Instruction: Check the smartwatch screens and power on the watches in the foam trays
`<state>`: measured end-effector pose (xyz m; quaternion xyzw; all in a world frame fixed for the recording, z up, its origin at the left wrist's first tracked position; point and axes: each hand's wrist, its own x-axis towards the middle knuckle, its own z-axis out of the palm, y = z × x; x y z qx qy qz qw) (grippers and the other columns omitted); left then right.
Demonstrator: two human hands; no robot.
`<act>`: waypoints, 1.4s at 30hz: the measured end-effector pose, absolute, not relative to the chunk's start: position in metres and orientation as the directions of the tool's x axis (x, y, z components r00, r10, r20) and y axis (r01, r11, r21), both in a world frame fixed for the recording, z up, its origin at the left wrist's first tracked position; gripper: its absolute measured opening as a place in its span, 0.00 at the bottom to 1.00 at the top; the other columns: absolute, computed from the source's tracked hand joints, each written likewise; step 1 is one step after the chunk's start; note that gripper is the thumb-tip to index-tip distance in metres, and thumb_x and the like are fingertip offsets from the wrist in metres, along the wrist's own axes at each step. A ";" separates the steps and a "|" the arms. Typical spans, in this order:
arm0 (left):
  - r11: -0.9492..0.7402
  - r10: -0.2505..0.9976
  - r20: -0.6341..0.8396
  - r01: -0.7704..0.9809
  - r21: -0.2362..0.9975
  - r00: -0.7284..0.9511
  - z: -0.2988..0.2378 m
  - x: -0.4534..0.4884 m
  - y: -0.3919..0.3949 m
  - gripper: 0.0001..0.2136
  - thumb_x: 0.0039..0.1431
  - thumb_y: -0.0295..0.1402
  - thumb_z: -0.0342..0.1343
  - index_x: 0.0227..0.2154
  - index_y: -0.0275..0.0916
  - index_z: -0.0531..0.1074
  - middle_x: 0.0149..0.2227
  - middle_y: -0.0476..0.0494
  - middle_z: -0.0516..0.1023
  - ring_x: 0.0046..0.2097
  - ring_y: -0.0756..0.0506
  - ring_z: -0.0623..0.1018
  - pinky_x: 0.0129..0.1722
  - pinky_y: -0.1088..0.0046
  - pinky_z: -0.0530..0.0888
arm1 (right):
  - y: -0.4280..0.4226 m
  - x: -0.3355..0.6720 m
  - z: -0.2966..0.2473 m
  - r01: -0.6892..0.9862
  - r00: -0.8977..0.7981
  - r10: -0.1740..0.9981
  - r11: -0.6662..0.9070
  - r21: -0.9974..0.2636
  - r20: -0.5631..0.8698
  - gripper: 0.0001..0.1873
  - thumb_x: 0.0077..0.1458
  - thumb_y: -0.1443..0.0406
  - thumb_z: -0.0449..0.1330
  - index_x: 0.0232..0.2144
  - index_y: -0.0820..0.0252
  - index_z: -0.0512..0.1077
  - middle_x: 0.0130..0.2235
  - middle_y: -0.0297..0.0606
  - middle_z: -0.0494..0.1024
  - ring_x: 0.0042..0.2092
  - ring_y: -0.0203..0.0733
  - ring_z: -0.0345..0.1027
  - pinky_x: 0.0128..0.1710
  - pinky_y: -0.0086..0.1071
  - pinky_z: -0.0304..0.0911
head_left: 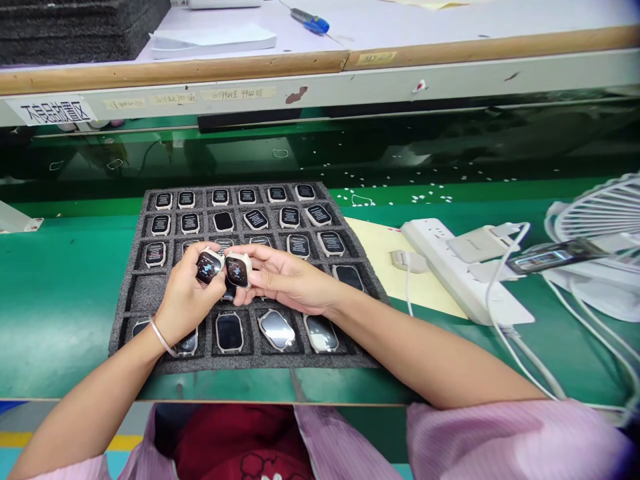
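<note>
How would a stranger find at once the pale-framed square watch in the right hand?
Start at the dark grey foam tray on the green tabletop. Over it, the bare right hand holds the pale-framed square watch. Unlike the similar watch in the bare left hand, it is on the right.

I see the tray (143,293) on the bench (65,287), watches (229,332) in its cells, left hand (186,292) and right hand (287,277) above it. Right of the tray, a power strip (465,280) lies partly on a sheet (383,257), the fan (600,219) farther right. Behind, the shelf (425,30) bears foam (75,30) at left, then papers (215,41), then a tool (310,21).
</note>
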<state>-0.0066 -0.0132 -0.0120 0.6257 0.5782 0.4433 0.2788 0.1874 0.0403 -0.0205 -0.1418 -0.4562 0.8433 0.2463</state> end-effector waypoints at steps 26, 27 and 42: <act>-0.182 0.969 0.240 0.484 0.856 -0.060 -0.012 -0.007 -0.014 0.13 0.56 0.32 0.55 0.45 0.39 0.69 0.37 0.46 0.76 0.37 0.47 0.76 0.40 0.69 0.74 | 0.040 0.187 -0.022 -0.282 -0.840 0.543 -0.455 -0.845 -0.012 0.30 0.60 0.59 0.69 0.58 0.62 0.63 0.37 0.36 0.80 0.39 0.37 0.79 0.41 0.29 0.72; -0.175 0.971 0.231 0.477 0.862 -0.061 -0.012 -0.007 -0.014 0.13 0.56 0.32 0.55 0.45 0.39 0.68 0.37 0.46 0.76 0.37 0.47 0.76 0.39 0.69 0.74 | 0.040 0.187 -0.022 -0.278 -0.839 0.544 -0.454 -0.847 -0.017 0.30 0.60 0.58 0.69 0.58 0.62 0.63 0.37 0.37 0.80 0.39 0.37 0.79 0.42 0.30 0.72; -0.162 0.976 0.209 0.464 0.871 -0.052 -0.011 -0.007 -0.014 0.14 0.56 0.32 0.55 0.46 0.39 0.68 0.38 0.45 0.76 0.38 0.46 0.77 0.39 0.69 0.74 | 0.040 0.188 -0.021 -0.272 -0.831 0.555 -0.446 -0.853 -0.025 0.30 0.60 0.58 0.69 0.58 0.63 0.64 0.36 0.36 0.80 0.39 0.37 0.78 0.41 0.30 0.71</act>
